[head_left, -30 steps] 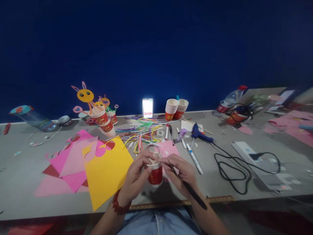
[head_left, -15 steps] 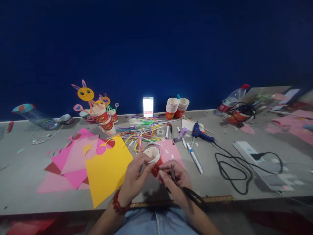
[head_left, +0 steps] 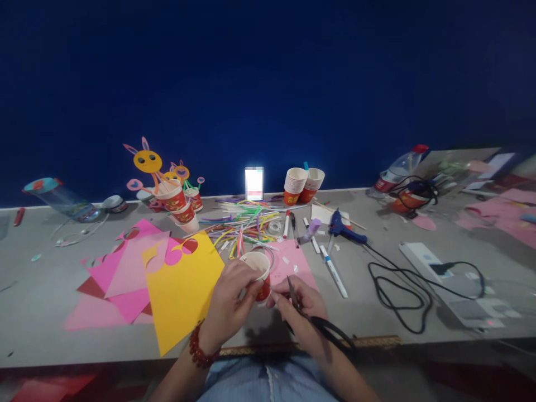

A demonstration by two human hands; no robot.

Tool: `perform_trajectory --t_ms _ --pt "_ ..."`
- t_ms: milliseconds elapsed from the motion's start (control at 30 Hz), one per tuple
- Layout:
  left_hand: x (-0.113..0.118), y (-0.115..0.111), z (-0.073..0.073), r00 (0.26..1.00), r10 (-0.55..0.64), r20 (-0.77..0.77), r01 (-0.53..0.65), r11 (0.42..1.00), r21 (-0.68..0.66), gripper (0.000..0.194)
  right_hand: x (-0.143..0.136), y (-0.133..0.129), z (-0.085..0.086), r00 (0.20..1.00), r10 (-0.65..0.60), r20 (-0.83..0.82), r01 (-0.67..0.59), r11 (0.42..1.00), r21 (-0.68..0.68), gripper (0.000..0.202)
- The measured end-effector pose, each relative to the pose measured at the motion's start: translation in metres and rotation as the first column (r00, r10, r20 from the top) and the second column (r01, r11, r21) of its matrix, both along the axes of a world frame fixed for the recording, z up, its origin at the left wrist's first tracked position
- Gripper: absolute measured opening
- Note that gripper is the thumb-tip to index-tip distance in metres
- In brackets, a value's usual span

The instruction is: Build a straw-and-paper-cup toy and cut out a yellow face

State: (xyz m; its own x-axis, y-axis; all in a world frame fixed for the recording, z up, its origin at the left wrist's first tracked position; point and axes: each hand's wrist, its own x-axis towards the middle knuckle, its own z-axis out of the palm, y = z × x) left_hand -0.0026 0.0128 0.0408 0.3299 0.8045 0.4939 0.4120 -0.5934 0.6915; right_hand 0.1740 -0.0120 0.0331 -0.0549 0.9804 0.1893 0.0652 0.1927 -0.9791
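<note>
"Farther from the person than a second ago, the red-and-white paper cup (head_left: 263, 291) is now on the near middle of the table (head_left: 355, 312). What's each hand doing?"

"Right hand (head_left: 299, 306) holds black-handled scissors (head_left: 330, 330), blades pointing far. Left hand (head_left: 232, 290) curls its fingers over the cup's near rim; I can't tell whether they grip it."

"And beside them?"

"Left, a yellow sheet (head_left: 181, 290) with a cut edge overlaps the pink sheets (head_left: 136, 254). Right, there's a white power strip (head_left: 433, 279)."

"Farther back?"

"Past the cup lies a jumble of colored sticks (head_left: 247, 219), with a blue glue gun (head_left: 344, 229) to its right. Far left, a yellow rabbit-eared face (head_left: 147, 162) rises above cups. Stacked cups (head_left: 295, 187) stand right of the lit screen (head_left: 254, 184)."
</note>
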Motion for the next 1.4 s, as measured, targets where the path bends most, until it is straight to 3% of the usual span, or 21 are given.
perform_trajectory --t_ms 100,200,267,333,433,533,667,800,933,1033,1100,1200,1300,1400 --pt "-0.004 0.003 0.004 0.995 -0.035 -0.088 0.036 0.999 0.005 0.009 0.006 0.005 0.003 0.99 0.069 0.124 -0.071 0.997 0.007 0.01" --pt "-0.007 0.005 0.009 0.987 -0.069 -0.144 0.069 0.998 -0.006 0.008 0.013 0.012 0.007 0.956 0.131 0.261 -0.172 0.975 0.142 0.013" --pt "-0.007 0.004 0.01 0.982 -0.07 -0.176 0.069 0.998 -0.012 0.009 0.015 0.015 0.008 0.943 0.153 0.294 -0.22 0.953 0.209 0.013" --pt "-0.006 0.003 0.01 0.979 -0.051 -0.198 0.051 0.999 -0.004 0.011 0.014 0.015 0.006 0.944 0.155 0.292 -0.216 0.957 0.193 0.012" --pt "0.0 0.0 0.007 0.974 0.019 -0.225 -0.008 0.999 0.049 0.013 0.005 0.011 -0.001 0.988 0.126 0.084 -0.125 0.992 -0.019 0.011" --pt "0.004 -0.003 0.004 0.965 0.092 -0.246 -0.067 0.992 0.107 0.015 -0.006 0.007 -0.006 0.964 0.011 -0.265 -0.08 0.964 -0.254 0.012" --pt "0.006 -0.005 0.001 0.954 0.139 -0.265 -0.097 0.981 0.166 0.016 -0.018 0.006 -0.002 0.877 -0.121 -0.466 -0.049 0.941 -0.335 0.013" --pt "0.005 -0.006 0.001 0.94 0.185 -0.288 -0.115 0.963 0.242 0.02 -0.024 0.006 0.0 0.835 -0.15 -0.53 -0.054 0.935 -0.349 0.015" --pt "0.004 -0.006 0.002 0.937 0.208 -0.281 -0.138 0.958 0.251 0.018 -0.022 0.005 -0.005 0.901 -0.105 -0.422 -0.007 0.967 -0.255 0.012" --pt "0.001 -0.004 0.004 0.948 0.176 -0.263 -0.123 0.97 0.208 0.015 -0.01 0.011 -0.004 0.992 0.046 -0.119 -0.045 0.999 0.014 0.017" --pt "-0.002 -0.003 0.006 0.96 0.133 -0.246 -0.094 0.982 0.162 0.014 0.0 0.021 0.001 0.978 0.173 0.118 -0.195 0.957 0.213 0.019" --pt "-0.005 -0.001 0.011 0.964 0.077 -0.255 -0.052 0.993 0.104 0.014 0.011 0.035 0.009 0.891 0.31 0.33 -0.42 0.84 0.345 0.017" --pt "-0.006 -0.001 0.013 0.953 0.089 -0.291 -0.057 0.992 0.115 0.015 0.011 0.038 0.009 0.863 0.319 0.391 -0.466 0.801 0.376 0.018" --pt "-0.004 -0.002 0.011 0.939 0.155 -0.307 -0.105 0.979 0.173 0.016 -0.002 0.028 -0.001 0.962 0.211 0.176 -0.254 0.925 0.283 0.016"
